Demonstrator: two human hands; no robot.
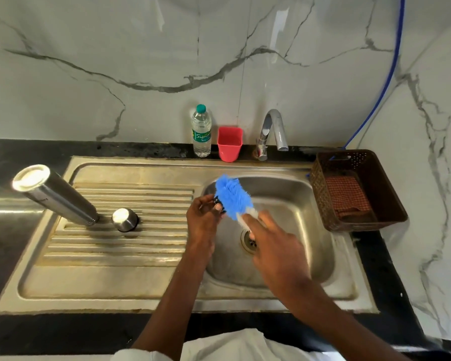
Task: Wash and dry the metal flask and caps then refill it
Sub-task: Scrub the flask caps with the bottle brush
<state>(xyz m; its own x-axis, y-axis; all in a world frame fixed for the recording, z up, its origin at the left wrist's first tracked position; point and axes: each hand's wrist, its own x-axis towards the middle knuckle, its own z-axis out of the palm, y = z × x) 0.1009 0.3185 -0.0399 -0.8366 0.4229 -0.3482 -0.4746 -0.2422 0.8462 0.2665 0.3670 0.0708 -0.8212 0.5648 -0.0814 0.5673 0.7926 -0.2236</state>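
Note:
The metal flask stands upside down on the ribbed drainboard, left of the basin. A round metal cap sits beside it. Over the sink basin, my left hand holds a small dark cap, mostly hidden by fingers and brush. My right hand grips the white handle of a blue brush, whose bristles press against that cap.
A tap rises behind the basin, no water running from it. A water bottle and a red cup stand at the back edge. A brown basket with a checked cloth sits to the right.

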